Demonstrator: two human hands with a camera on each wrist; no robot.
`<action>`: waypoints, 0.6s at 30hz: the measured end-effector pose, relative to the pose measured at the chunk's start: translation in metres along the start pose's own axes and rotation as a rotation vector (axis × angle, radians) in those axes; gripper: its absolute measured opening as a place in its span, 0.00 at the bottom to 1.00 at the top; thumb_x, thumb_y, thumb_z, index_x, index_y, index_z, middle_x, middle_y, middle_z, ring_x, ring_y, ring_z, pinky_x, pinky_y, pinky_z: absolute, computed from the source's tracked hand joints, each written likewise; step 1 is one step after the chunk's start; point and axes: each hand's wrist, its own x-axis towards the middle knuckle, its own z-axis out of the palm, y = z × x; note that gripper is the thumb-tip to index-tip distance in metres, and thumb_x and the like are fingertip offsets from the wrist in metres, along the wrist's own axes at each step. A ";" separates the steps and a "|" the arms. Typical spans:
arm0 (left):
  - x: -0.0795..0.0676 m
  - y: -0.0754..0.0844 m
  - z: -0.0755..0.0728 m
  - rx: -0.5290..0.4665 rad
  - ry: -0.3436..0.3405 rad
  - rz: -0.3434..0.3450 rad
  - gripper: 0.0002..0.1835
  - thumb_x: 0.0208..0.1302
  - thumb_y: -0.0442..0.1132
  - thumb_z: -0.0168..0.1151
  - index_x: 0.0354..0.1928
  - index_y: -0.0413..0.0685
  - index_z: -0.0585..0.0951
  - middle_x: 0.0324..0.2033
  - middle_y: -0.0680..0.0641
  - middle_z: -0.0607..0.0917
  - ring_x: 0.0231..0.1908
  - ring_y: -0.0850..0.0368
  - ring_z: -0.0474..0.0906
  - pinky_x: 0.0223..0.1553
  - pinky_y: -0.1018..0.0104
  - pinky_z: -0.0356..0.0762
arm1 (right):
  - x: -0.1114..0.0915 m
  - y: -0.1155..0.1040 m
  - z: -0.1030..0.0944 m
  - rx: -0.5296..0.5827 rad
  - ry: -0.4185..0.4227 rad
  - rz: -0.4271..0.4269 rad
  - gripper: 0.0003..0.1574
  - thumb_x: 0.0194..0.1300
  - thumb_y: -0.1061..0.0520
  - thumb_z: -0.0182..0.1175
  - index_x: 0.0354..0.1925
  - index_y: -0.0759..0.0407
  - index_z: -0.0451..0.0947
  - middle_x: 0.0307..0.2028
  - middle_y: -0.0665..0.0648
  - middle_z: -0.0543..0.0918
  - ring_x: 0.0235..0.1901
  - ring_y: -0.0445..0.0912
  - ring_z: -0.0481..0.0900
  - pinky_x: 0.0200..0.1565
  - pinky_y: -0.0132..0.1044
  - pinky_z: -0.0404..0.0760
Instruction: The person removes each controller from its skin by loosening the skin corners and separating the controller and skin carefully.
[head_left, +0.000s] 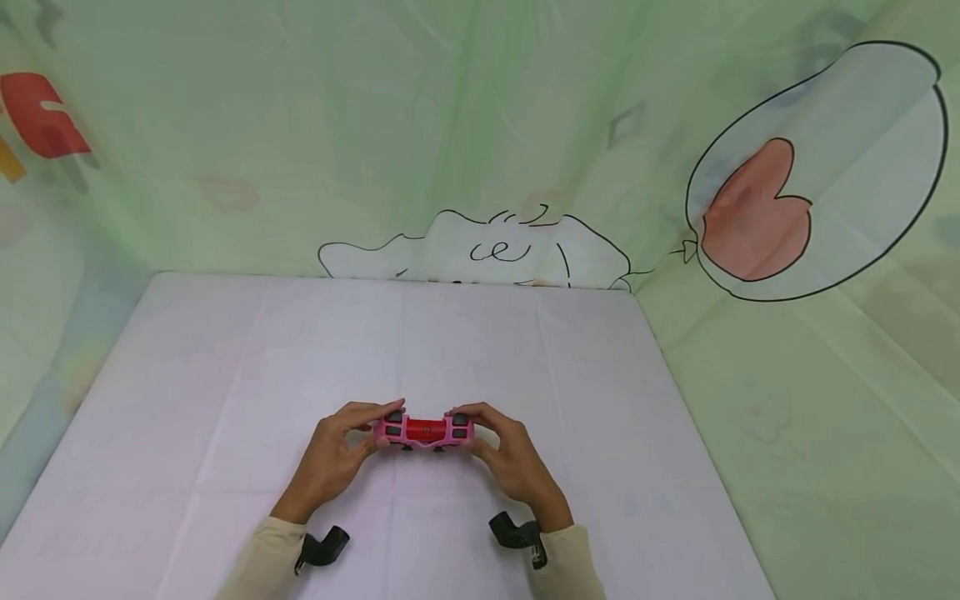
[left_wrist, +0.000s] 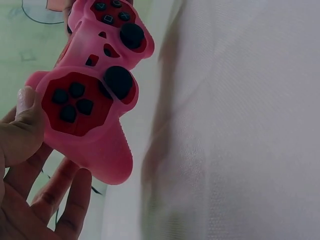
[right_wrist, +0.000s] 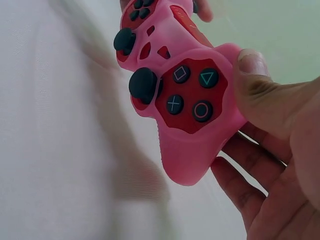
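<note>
A red game controller [head_left: 426, 430] in a pink rubbery cover is held between both hands over the white tabletop, its shoulder-button edge showing in the head view. My left hand [head_left: 337, 454] pinches one end, thumb near the arrow buttons [left_wrist: 72, 102] and fingers behind the grip. At the other end my right hand [head_left: 513, 458] does the same, its thumb beside the symbol buttons [right_wrist: 192, 95]. Two black thumbsticks stick out of the controller's face in both wrist views. The cover's handle lobes hang free of the palms. The controller's back is hidden.
The white table [head_left: 450, 350] spreads around the hands, with faint fold lines in its cover. Green printed cloth [head_left: 300, 125] hangs behind and along the sides. Black curved mounts [head_left: 326, 547] sit at both wrists, by beige sleeves [head_left: 262, 562].
</note>
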 end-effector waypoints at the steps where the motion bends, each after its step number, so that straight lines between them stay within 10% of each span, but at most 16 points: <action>1: 0.000 0.000 0.000 -0.006 0.000 -0.005 0.30 0.65 0.36 0.74 0.69 0.61 0.82 0.58 0.58 0.88 0.58 0.62 0.81 0.54 0.55 0.86 | 0.000 0.001 0.001 -0.004 0.000 -0.007 0.30 0.71 0.60 0.68 0.67 0.42 0.77 0.63 0.45 0.85 0.72 0.52 0.78 0.75 0.65 0.67; 18: -0.006 -0.002 0.001 0.077 -0.066 -0.040 0.32 0.59 0.37 0.80 0.66 0.65 0.84 0.60 0.58 0.85 0.61 0.59 0.80 0.57 0.60 0.84 | -0.002 0.006 0.003 -0.052 -0.041 0.020 0.33 0.66 0.64 0.71 0.65 0.44 0.78 0.65 0.47 0.84 0.72 0.51 0.78 0.74 0.63 0.69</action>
